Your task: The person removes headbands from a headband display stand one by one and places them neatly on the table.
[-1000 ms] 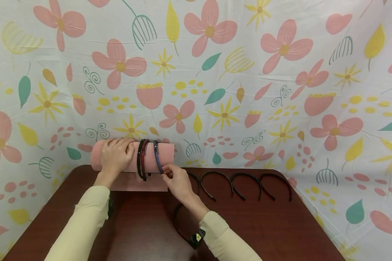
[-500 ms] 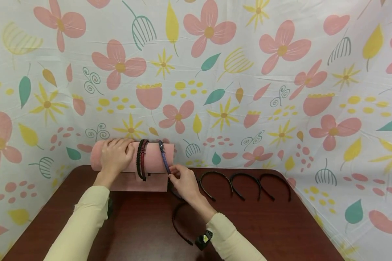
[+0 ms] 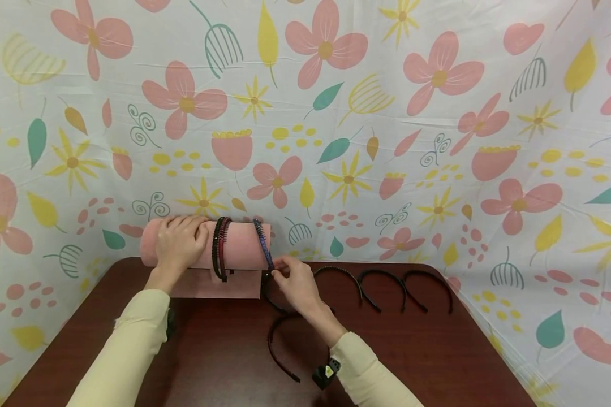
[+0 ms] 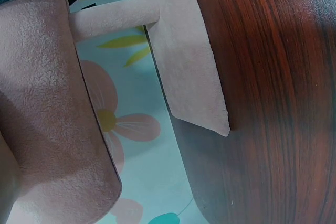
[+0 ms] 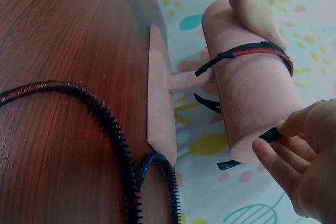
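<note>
Right hand [image 3: 297, 287] pinches 1 blue headband [image 3: 262, 243] at the right end of 1 pink roll [image 3: 241, 243]; left hand's [image 3: 180, 240] fingers curl over the roll, holding it. 2 dark headbands [image 3: 216, 251] hang mid-roll; 5 more lie on 1 table [image 3: 224, 350].

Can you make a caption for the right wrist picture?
The right hand pinches a headband at the end of a pink roll.
</note>
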`<state>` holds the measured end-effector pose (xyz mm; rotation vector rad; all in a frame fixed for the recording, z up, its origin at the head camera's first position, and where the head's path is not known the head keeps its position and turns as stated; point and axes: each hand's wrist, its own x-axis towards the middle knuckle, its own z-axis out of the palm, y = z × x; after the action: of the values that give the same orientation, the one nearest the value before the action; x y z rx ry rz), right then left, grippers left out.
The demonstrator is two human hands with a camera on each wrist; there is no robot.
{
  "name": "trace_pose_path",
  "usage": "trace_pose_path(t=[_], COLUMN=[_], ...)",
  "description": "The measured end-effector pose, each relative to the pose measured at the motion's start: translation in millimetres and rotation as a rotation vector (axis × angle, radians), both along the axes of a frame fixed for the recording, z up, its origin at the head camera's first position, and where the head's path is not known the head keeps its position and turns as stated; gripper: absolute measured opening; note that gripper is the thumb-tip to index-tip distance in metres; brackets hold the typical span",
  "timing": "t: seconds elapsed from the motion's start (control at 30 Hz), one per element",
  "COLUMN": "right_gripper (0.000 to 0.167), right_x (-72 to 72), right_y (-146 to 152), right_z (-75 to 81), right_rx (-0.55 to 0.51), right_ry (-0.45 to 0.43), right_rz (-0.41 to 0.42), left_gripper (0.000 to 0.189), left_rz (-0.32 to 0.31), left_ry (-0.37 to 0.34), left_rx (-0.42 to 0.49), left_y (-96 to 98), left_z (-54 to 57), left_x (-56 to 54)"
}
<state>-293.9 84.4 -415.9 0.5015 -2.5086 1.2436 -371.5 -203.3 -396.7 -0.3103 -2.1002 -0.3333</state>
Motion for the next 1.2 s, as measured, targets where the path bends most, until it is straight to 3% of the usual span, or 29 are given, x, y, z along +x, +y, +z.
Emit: trace_pose_path(t=[0.47,0.93,1.2], right_gripper=[0.022,0.016,0.018], right_x=[3.3,14.7,22.4], right_y=[20,52,69], right_z=[-2.0,-12.7,-21.8], right_rx=[-0.026,0.062,0.08], right_ry=[-0.018,0.097,0.103], right_rz=[-0.017,-0.099,-0.105], left_gripper=[0.038,0.037,0.037], left_rz=[0.007,0.002,-0.004], left_ry=[-0.005,0.039,0.029], left_rx=[0.003,0.003,0.004], left_y=[-0.3,0.1,1.4], left_z=[0.1,0.8,2.5], left_x=[1.0,0.0,3.0])
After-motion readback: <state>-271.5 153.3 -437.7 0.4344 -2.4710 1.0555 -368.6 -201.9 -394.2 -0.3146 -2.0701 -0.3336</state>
